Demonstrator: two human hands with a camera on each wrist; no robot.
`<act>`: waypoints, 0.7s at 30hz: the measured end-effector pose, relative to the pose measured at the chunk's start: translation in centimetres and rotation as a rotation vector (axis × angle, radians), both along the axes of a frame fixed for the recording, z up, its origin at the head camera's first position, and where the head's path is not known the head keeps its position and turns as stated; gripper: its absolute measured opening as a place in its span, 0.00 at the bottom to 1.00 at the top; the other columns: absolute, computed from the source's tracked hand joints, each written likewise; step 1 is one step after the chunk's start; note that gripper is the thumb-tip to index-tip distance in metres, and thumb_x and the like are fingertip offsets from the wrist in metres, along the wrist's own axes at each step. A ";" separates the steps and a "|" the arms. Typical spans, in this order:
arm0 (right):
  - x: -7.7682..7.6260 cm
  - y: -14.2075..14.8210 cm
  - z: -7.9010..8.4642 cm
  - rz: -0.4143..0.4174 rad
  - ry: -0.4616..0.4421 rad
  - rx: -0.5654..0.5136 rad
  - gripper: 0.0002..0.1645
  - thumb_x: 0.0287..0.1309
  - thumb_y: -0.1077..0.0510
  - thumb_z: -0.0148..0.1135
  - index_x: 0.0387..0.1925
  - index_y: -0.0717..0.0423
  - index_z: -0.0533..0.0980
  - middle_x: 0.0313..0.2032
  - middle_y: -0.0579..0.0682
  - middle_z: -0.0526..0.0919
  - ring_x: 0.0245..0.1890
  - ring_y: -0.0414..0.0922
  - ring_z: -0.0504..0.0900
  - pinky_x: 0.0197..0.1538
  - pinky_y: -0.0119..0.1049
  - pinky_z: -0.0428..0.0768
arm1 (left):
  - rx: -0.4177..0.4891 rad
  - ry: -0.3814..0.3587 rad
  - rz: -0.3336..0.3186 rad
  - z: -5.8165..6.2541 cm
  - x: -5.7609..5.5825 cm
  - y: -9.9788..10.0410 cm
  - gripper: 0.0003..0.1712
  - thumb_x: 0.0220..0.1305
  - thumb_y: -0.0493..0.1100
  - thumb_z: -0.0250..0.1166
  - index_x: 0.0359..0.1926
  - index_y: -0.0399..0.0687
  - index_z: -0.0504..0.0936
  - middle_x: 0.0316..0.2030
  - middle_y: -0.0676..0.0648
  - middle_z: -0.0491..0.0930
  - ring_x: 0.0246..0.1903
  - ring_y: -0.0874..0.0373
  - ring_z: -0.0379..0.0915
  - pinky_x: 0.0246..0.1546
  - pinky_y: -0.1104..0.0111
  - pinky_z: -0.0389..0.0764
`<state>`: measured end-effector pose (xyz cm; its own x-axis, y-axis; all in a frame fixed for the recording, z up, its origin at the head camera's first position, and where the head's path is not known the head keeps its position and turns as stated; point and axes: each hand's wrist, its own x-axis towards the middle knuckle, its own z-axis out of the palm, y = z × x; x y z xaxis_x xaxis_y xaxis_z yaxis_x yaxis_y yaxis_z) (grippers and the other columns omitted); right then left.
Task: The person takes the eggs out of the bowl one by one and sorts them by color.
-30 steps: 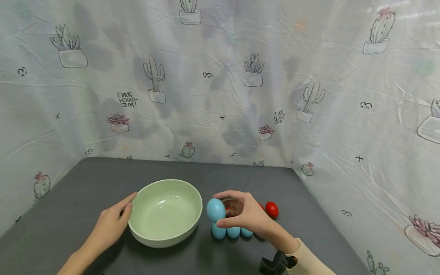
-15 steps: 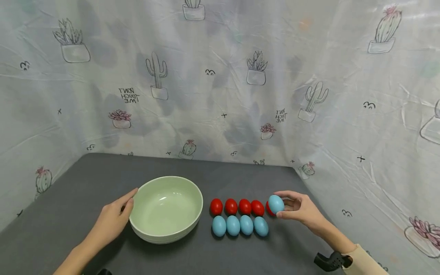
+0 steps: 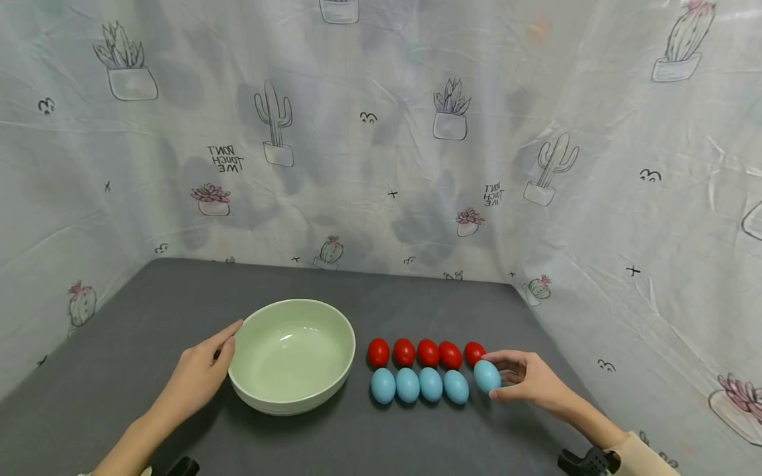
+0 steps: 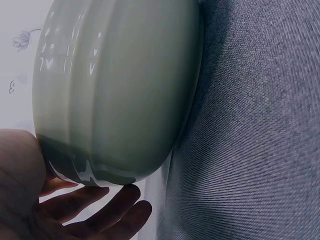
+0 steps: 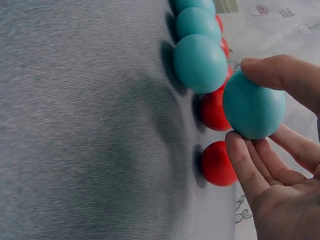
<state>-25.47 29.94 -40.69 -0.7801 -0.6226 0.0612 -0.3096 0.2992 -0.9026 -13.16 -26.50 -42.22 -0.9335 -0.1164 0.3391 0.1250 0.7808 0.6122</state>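
My right hand [image 3: 532,380] holds a light-blue egg [image 3: 487,376] between thumb and fingertips, just in front of the rightmost red egg. In the right wrist view the same blue egg [image 5: 254,106] shows dark table surface beside it. Several blue eggs [image 3: 407,385] lie in a row to its left. Behind them runs a row of several red eggs [image 3: 428,353]. My left hand [image 3: 201,373] rests against the left side of a pale green bowl [image 3: 292,404]. In the left wrist view its relaxed fingers [image 4: 117,210] touch the bowl's outer wall [image 4: 125,95].
A dark grey table [image 3: 333,443] lies under everything. A whitish curtain [image 3: 381,145] printed with potted cacti stands behind it and along both sides. The bowl's inside [image 3: 292,357] shows bare glaze.
My right hand has carried the blue egg rightward, past the blue row, then slightly lower and toward me. The egg rows it hid are uncovered. My left hand stays at the bowl.
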 end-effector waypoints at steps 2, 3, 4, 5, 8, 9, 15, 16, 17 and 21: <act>0.0 0.1 -0.2 -0.001 0.008 0.007 0.33 0.51 0.67 0.74 0.59 0.69 0.73 0.54 0.66 0.77 0.50 0.52 0.81 0.51 0.38 0.78 | 0.000 0.004 0.001 0.1 -0.1 0.0 0.27 0.80 0.47 0.44 0.71 0.37 0.65 0.61 0.30 0.71 0.32 0.49 0.72 0.32 0.57 0.70; 0.0 0.1 -0.3 0.000 0.012 0.011 0.33 0.50 0.67 0.75 0.58 0.69 0.73 0.54 0.66 0.77 0.50 0.52 0.81 0.50 0.38 0.78 | 0.001 0.003 0.001 0.1 -0.1 0.0 0.27 0.80 0.47 0.44 0.71 0.37 0.65 0.61 0.30 0.71 0.32 0.49 0.72 0.32 0.57 0.70; 0.0 0.1 -0.5 0.004 0.016 0.014 0.33 0.50 0.67 0.75 0.58 0.70 0.73 0.54 0.66 0.77 0.49 0.53 0.81 0.50 0.39 0.79 | -0.004 0.005 0.003 0.1 -0.1 0.1 0.27 0.80 0.47 0.44 0.71 0.37 0.66 0.61 0.30 0.71 0.35 0.48 0.73 0.33 0.56 0.70; 0.0 0.1 -0.8 0.006 0.019 0.018 0.33 0.50 0.67 0.75 0.58 0.70 0.73 0.53 0.66 0.78 0.49 0.53 0.81 0.50 0.39 0.79 | -0.010 0.008 0.006 0.1 -0.1 0.1 0.27 0.79 0.47 0.44 0.71 0.37 0.66 0.61 0.31 0.71 0.37 0.49 0.73 0.33 0.57 0.70; 0.1 0.1 -1.4 -0.006 0.003 0.038 0.34 0.50 0.66 0.75 0.59 0.71 0.73 0.53 0.65 0.78 0.49 0.51 0.81 0.49 0.39 0.79 | -0.002 -0.002 0.006 0.1 0.0 0.1 0.27 0.80 0.47 0.44 0.71 0.37 0.66 0.61 0.30 0.71 0.31 0.51 0.72 0.31 0.58 0.70; 0.1 0.0 -1.6 -0.014 -0.007 0.048 0.35 0.50 0.65 0.75 0.59 0.72 0.73 0.54 0.65 0.78 0.49 0.51 0.82 0.48 0.39 0.79 | 0.004 -0.006 0.004 0.1 0.0 0.1 0.27 0.80 0.47 0.44 0.71 0.37 0.65 0.61 0.30 0.71 0.28 0.52 0.70 0.29 0.59 0.70; 0.3 -0.2 -2.0 -0.064 -0.042 0.075 0.37 0.47 0.64 0.78 0.59 0.71 0.73 0.54 0.65 0.77 0.47 0.53 0.82 0.46 0.39 0.80 | 0.026 0.006 -0.002 -0.1 0.1 0.1 0.28 0.80 0.48 0.43 0.72 0.38 0.64 0.58 0.31 0.74 0.19 0.55 0.60 0.23 0.63 0.67; 0.3 -0.2 -2.0 -0.069 -0.041 0.078 0.37 0.47 0.63 0.78 0.59 0.71 0.73 0.53 0.65 0.78 0.46 0.54 0.82 0.45 0.39 0.81 | 0.019 0.015 0.000 -0.1 0.1 0.1 0.27 0.80 0.47 0.43 0.72 0.38 0.65 0.58 0.32 0.74 0.21 0.54 0.64 0.25 0.62 0.68; 0.3 -0.2 -2.0 -0.074 -0.036 0.081 0.37 0.47 0.63 0.78 0.59 0.70 0.73 0.53 0.64 0.78 0.46 0.54 0.82 0.44 0.39 0.81 | 0.013 0.021 0.001 -0.1 0.0 0.1 0.27 0.80 0.47 0.44 0.71 0.38 0.65 0.58 0.32 0.74 0.24 0.54 0.67 0.26 0.62 0.69; 0.3 -0.4 -2.0 -0.078 -0.046 0.079 0.37 0.47 0.64 0.78 0.59 0.70 0.73 0.52 0.64 0.78 0.45 0.56 0.82 0.44 0.39 0.81 | -0.008 0.037 0.009 -0.1 0.0 0.2 0.26 0.79 0.46 0.45 0.70 0.36 0.67 0.61 0.31 0.72 0.37 0.48 0.74 0.33 0.57 0.70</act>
